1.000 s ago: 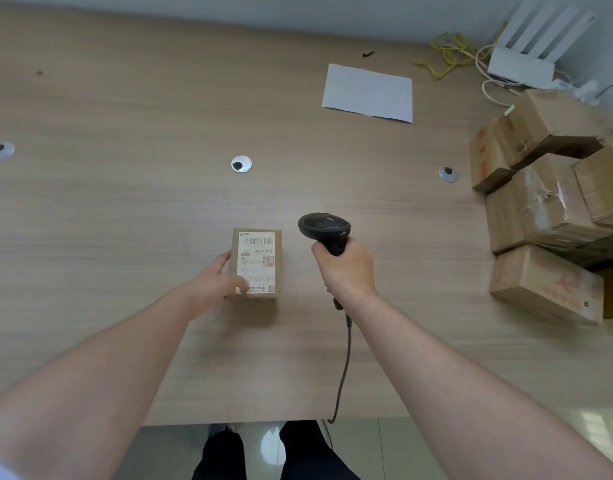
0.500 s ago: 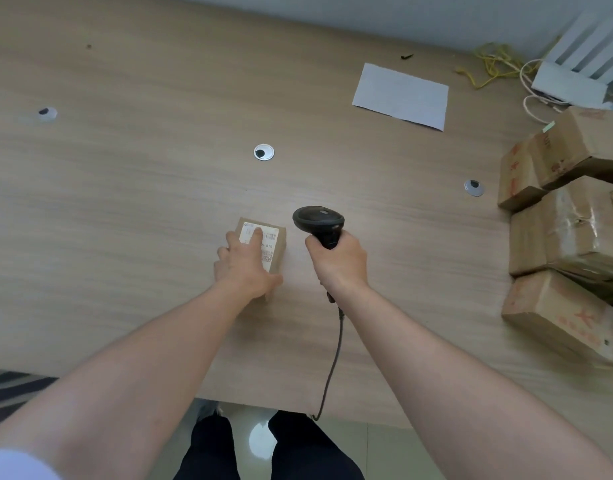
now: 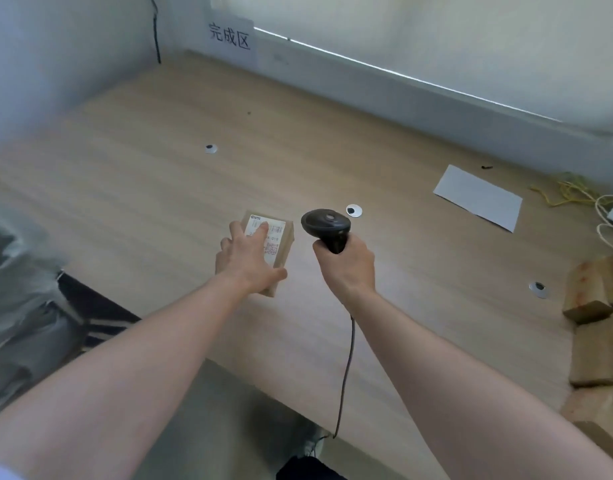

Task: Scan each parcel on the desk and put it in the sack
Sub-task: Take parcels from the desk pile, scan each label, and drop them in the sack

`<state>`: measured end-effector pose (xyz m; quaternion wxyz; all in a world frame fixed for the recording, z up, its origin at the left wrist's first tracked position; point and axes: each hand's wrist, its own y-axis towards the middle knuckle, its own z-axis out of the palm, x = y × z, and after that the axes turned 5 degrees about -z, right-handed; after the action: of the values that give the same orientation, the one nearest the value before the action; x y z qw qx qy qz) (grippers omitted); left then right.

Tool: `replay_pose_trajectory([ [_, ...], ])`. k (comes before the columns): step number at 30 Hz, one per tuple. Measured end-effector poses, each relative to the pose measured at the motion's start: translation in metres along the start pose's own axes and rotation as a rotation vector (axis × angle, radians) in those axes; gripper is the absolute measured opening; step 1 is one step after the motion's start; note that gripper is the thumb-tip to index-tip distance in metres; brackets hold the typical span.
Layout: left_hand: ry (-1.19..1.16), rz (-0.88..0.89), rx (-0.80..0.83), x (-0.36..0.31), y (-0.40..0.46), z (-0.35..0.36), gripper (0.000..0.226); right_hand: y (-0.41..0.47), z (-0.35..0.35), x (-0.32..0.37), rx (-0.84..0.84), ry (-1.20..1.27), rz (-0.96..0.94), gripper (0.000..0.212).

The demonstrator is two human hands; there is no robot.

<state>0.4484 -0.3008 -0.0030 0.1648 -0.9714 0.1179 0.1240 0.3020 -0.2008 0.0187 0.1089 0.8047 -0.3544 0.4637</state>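
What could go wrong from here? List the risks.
1. The left hand lies over the label of the small box, fingers on top and thumb at its side; the hold may slip when lifted toward the sack.
2. The scanner cord hangs over the desk edge and could snag.

The left hand [image 3: 244,261] is covering much of the small parcel [image 3: 279,249] — most of its label print is hidden or too blurred to read. The right hand [image 3: 348,265] is hiding the scanner [image 3: 326,225] handle. Stacked boxes [image 3: 597,344] are running off the right edge, and a grey sack [image 3: 19,306] — smeared by blur — is cut off at the left.
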Motion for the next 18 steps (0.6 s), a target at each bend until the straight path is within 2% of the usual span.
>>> replay_pose_trajectory([
  [6,-0.067,-0.038,-0.15,0.096,-0.029,-0.072,0.105,-0.053,0.063,0.081,0.029,-0.049,-0.182,0.021],
  [18,-0.115,-0.151,-0.295,0.309,-0.106,-0.166,0.104,-0.185,0.212,0.2,0.112,-0.08,-0.409,0.022],
])
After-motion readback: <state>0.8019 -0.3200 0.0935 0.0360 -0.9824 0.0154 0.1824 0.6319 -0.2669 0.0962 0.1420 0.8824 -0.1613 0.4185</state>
